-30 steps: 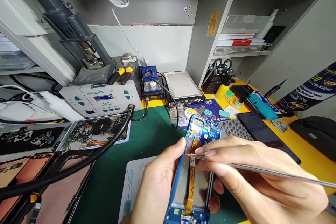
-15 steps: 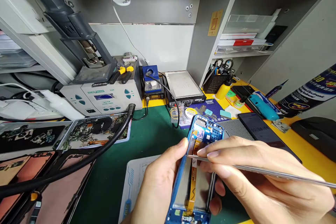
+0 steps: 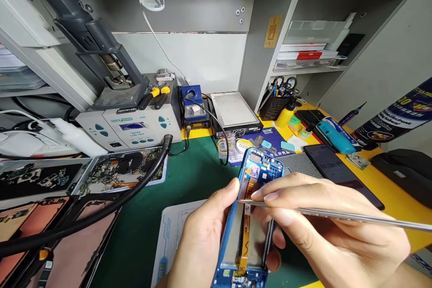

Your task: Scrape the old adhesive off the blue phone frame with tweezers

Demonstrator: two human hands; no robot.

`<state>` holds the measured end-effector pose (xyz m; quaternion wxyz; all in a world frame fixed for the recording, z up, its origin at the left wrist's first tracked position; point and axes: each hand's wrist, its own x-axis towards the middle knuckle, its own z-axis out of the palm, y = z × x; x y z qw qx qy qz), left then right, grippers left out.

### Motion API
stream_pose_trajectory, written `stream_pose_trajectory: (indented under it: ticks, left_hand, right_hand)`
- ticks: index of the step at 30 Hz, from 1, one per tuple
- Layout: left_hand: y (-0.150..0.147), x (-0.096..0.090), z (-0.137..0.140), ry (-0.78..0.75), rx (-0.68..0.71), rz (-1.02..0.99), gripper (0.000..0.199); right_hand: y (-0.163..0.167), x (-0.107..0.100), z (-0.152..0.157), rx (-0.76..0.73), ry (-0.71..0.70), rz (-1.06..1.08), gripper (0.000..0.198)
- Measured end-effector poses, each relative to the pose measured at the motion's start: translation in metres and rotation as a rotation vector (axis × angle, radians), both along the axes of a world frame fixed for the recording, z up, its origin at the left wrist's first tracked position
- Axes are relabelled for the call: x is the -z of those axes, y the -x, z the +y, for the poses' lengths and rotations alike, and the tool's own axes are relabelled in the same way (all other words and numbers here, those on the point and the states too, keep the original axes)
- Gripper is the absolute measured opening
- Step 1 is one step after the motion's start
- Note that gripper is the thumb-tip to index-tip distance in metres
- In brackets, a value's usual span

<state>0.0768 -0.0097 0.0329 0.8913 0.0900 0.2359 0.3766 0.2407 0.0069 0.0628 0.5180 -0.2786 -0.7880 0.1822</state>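
My left hand (image 3: 202, 229) is closed around an opened blue phone frame (image 3: 232, 239), thumb on its left edge and fingertips at its right edge. The frame stands tilted, its inside facing me. An orange flex cable (image 3: 246, 234) runs lengthwise down the middle of the bay, with small boards at the top and bottom ends. In my right hand (image 3: 332, 238) are thin metal tweezers (image 3: 337, 214), pinched between thumb and fingers. They lie across the frame, with their pointed tip near my left thumb. Whether the tip touches the frame, I cannot tell.
A hot-air station (image 3: 131, 128) with a thick black hose (image 3: 135, 198) stands at the left. Trays of phone parts (image 3: 124, 168) and loose panels (image 3: 77, 238) lie below it. A heating plate (image 3: 234, 110) sits at the back, a phone with a timer (image 3: 340, 173) at the right.
The tweezers lie a little flatter across the frame, and my right hand has shifted slightly left. The whole view has shifted slightly; my left hand still holds the frame.
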Motion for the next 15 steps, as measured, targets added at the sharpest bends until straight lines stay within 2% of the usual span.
stream_pose_trajectory:
  ticks: [3, 8, 15]
  left_hand:
    - [-0.0003, -0.0013, -0.0004, -0.006, 0.009, -0.009, 0.048]
    - [-0.0002, -0.0067, 0.0018, -0.017, 0.018, -0.015, 0.047]
    - [0.0027, -0.0023, -0.0036, -0.024, 0.023, -0.017, 0.047]
  right_hand:
    - [0.0005, 0.003, -0.0023, 0.05, -0.004, 0.045, 0.029]
    - [-0.0023, 0.005, -0.0049, 0.049, 0.026, 0.018, 0.03]
    - [-0.0003, 0.0, -0.0029, 0.038, 0.028, -0.017, 0.018]
